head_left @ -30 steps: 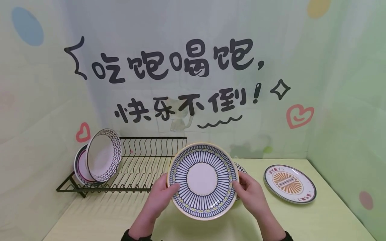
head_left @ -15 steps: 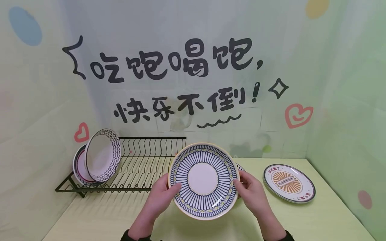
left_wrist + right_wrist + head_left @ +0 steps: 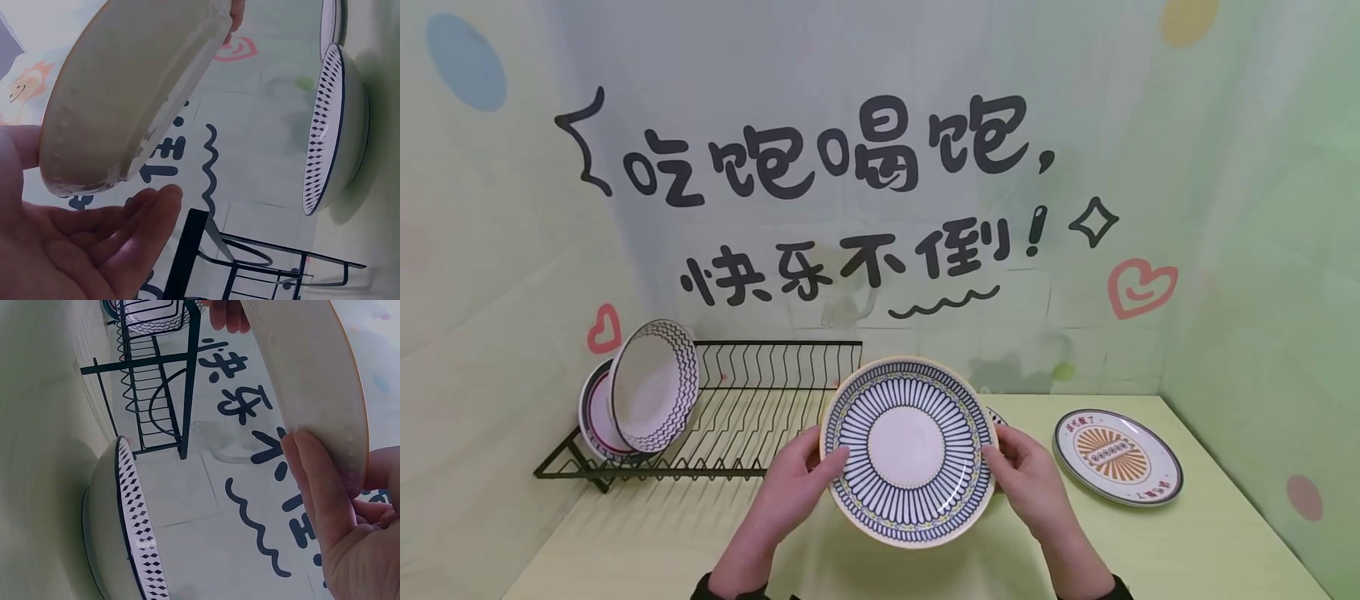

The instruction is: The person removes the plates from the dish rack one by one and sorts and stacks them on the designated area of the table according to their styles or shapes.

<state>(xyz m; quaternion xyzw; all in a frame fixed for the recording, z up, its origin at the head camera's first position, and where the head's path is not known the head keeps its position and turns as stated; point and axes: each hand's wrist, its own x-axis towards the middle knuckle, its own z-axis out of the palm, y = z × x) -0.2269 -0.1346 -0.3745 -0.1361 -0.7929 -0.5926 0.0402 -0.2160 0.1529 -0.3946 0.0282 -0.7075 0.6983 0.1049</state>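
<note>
A deep plate (image 3: 906,450) with blue-and-white petal stripes and a yellow rim is held up, tilted, its face toward the head camera. My left hand (image 3: 797,479) holds its left edge, thumb over the face. In the left wrist view, the left fingers (image 3: 134,231) stretch out below the pale underside, with a gap showing there. My right hand (image 3: 1030,479) grips the opposite edge; the right wrist view shows its fingers (image 3: 322,487) against the underside. Behind the plate, mostly hidden in the head view, a bowl (image 3: 337,134) with a black diamond band stands on the table.
A black wire dish rack (image 3: 760,433) stands at the back left. Its left end bears a zigzag-patterned bowl (image 3: 658,387) and a dark-rimmed plate (image 3: 598,408), both on edge. An orange-rayed plate (image 3: 1118,458) lies on the table (image 3: 1195,550) at right. A printed backdrop closes the rear.
My left hand has shifted slightly up and its wrist a little left. The deep plate stays between both hands, nearly in place. The head view has drifted slightly.
</note>
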